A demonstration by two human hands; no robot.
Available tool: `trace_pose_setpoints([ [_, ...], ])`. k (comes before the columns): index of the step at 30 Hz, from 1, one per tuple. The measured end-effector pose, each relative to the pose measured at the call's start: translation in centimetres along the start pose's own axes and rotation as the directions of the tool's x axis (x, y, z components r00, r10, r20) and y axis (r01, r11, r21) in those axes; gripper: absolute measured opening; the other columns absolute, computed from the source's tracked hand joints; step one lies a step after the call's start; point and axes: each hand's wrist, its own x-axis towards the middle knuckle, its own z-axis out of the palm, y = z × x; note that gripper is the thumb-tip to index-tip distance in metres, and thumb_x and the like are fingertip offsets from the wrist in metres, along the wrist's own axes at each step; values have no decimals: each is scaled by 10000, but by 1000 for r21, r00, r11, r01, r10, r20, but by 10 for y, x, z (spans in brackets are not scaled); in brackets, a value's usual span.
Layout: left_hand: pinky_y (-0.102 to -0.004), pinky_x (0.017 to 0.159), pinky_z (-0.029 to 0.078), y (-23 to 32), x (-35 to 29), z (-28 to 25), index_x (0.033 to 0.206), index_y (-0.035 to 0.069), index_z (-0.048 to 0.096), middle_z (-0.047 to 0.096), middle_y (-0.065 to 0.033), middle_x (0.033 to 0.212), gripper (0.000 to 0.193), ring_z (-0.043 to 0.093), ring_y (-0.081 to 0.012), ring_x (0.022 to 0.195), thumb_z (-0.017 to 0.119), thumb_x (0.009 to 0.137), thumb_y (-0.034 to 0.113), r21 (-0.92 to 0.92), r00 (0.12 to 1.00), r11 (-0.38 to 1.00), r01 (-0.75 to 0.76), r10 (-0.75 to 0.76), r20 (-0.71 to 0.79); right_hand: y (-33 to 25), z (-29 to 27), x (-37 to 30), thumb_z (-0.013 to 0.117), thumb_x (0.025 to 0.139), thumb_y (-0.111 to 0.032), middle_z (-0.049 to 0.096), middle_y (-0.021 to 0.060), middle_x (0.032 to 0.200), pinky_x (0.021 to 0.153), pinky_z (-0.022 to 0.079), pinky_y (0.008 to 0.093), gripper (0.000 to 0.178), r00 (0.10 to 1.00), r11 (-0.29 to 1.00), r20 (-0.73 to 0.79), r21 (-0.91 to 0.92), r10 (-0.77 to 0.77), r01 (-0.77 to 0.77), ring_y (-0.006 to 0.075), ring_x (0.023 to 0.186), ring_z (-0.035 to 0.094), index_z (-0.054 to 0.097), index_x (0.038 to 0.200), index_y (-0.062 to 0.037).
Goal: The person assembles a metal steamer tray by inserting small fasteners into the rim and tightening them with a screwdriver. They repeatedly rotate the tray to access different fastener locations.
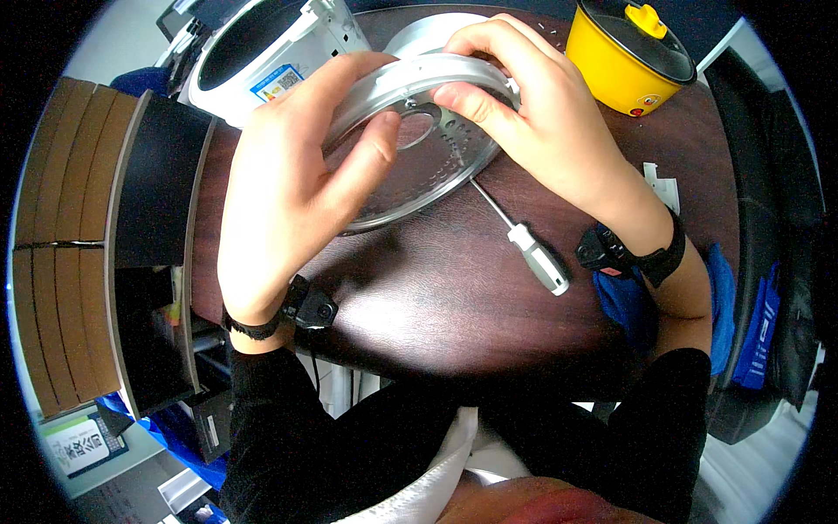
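Leaning over the far half of the bench (pixel 419 279), well back from its near edge, the round lid (pixel 428 166) could drop, I judge, if its smooth rim slides in a loose grip. Left hand (pixel 292 162) and right hand (pixel 546 109), half-curled, hold that rim from either side, thumbs toward the near face.

Passable across the near part of the table (pixel 428 288), left of the screwdriver (pixel 537 256). Blocked between left hand (pixel 292 162) and right hand (pixel 537 100) by the clear lid (pixel 429 168) gripped in both. Barred beyond it by a white tub (pixel 316 48) at far left and a yellow pot (pixel 607 70) at far right. Open too between the yellow pot and the white plastic piece (pixel 663 188). Walled in on the left by a black shelf (pixel 159 188).
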Motion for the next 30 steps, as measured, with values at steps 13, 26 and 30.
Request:
trace_pose_setpoints([
  [13, -255, 723, 471, -2, -2, -8, 1118, -21, 556, 652, -93, 860, 272, 609, -119, 797, 581, 899, 139, -57, 995, 997, 53, -48, 82, 1, -2, 1, 683, 819, -177, 584, 83, 879, 712, 469, 284, 249, 999, 1000, 29, 28, -15, 14, 207, 792, 584, 592, 987, -17],
  [26, -257, 748, 461, -1, -1, -13, 1076, -42, 560, 641, -89, 860, 306, 594, -120, 811, 609, 875, 184, -97, 991, 990, 98, -88, 103, 4, -7, 3, 711, 809, -162, 622, 112, 986, 787, 482, 303, 303, 996, 999, 91, 41, -26, 22, 228, 919, 622, 607, 1048, -8],
  [30, -251, 733, 461, 1, -1, -12, 1050, -41, 577, 646, -87, 852, 304, 593, -108, 798, 629, 870, 198, -111, 991, 987, 115, -106, 82, 1, -5, 2, 712, 806, -156, 622, 114, 985, 791, 482, 310, 299, 997, 999, 76, 48, -16, 13, 232, 921, 620, 607, 1042, -7],
])
